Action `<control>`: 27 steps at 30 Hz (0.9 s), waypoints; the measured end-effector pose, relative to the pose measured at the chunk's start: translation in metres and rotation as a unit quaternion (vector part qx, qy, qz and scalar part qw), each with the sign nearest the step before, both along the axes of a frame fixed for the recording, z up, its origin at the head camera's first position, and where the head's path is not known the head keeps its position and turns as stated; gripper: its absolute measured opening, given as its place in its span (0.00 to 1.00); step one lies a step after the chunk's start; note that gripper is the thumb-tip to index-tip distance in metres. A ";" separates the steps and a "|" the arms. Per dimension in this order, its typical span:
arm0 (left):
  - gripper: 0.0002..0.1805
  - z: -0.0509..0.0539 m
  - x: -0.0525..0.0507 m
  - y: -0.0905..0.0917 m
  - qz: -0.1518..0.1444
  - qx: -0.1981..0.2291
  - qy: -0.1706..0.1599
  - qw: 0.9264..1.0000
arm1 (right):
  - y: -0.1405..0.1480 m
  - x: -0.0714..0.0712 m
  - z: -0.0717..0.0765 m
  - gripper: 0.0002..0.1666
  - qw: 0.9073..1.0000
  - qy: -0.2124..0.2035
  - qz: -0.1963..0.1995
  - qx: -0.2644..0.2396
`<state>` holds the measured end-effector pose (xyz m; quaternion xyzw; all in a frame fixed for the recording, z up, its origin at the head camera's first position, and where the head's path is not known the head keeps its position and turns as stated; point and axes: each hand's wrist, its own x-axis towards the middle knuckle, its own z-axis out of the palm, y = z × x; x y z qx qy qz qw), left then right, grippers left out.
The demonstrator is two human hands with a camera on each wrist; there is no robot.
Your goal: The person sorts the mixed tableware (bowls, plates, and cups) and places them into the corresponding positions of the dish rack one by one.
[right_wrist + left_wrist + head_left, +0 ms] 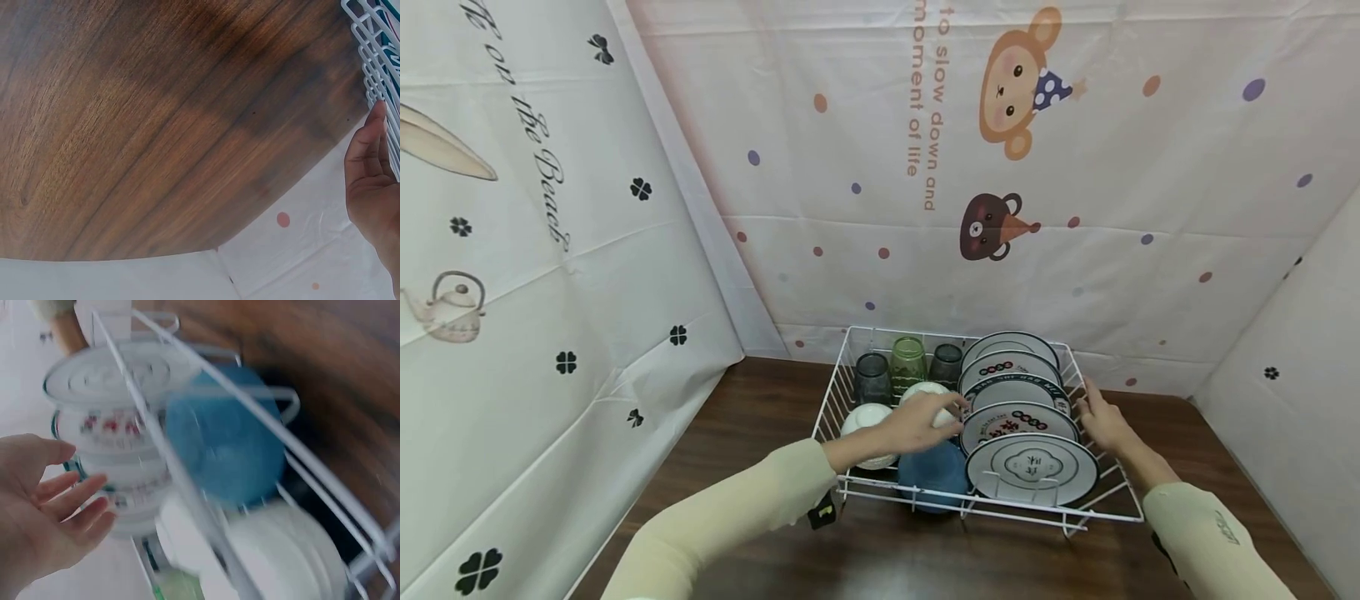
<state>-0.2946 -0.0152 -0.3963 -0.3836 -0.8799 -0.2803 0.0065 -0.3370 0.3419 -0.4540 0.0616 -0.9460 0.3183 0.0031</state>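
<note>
A white wire dish rack [1037, 506] holds several white plates [1033, 467] with dark rims, standing in a row along its right half. My left hand [919, 423] hovers above the bowls, its loosely bent fingers close to the plates' left edges. In the left wrist view, nothing lies in that hand [53, 512]. Beneath and beside it sit a blue bowl [934, 477] and white bowls [867, 418]. My right hand [1103, 423] is at the rack's right side; the right wrist view shows its extended fingers [376, 128] against the side wires.
Two dark glasses [872, 379] and a green glass [908, 367] stand at the rack's back left. The rack rests on a dark wooden table [767, 400]. Printed cloth walls [865, 275] enclose the back and both sides.
</note>
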 end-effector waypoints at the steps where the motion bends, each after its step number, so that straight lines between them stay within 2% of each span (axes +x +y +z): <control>1: 0.18 0.001 -0.004 -0.007 0.013 0.004 0.015 1.000 | 0.000 0.000 0.000 0.32 1.000 0.001 0.001 0.002; 4: 0.17 0.004 -0.018 -0.031 0.054 0.021 0.064 0.996 | -0.001 0.000 0.000 0.32 1.000 0.002 0.003 -0.001; 7: 0.17 0.010 -0.034 -0.056 0.091 0.036 0.096 0.991 | -0.001 0.000 0.001 0.32 1.000 -0.004 0.005 -0.004; 10: 0.20 0.017 -0.050 -0.076 0.133 0.028 0.115 0.984 | 0.000 -0.001 0.002 0.33 1.000 -0.012 0.002 0.011; 13: 0.25 0.032 -0.069 -0.084 0.187 0.005 0.121 0.975 | 0.003 -0.001 0.003 0.33 1.000 -0.018 0.000 0.021; 17: 0.33 0.060 -0.095 -0.082 0.248 -0.061 0.126 0.958 | 0.007 0.000 0.005 0.33 1.000 -0.017 0.003 0.013; 20: 0.39 0.074 -0.108 -0.081 0.269 -0.131 0.130 0.945 | 0.007 -0.001 0.004 0.33 1.000 -0.016 0.004 0.011; 22: 0.41 0.075 -0.112 -0.079 0.274 -0.184 0.135 0.934 | 0.005 -0.001 0.003 0.33 1.000 -0.016 0.002 0.014; 24: 0.42 0.071 -0.114 -0.077 0.275 -0.240 0.136 0.921 | 0.004 0.000 0.002 0.32 1.000 -0.018 0.000 0.009; 27: 0.44 0.060 -0.113 -0.074 0.262 -0.300 0.119 0.909 | 0.003 0.002 0.000 0.29 1.000 -0.023 -0.004 0.005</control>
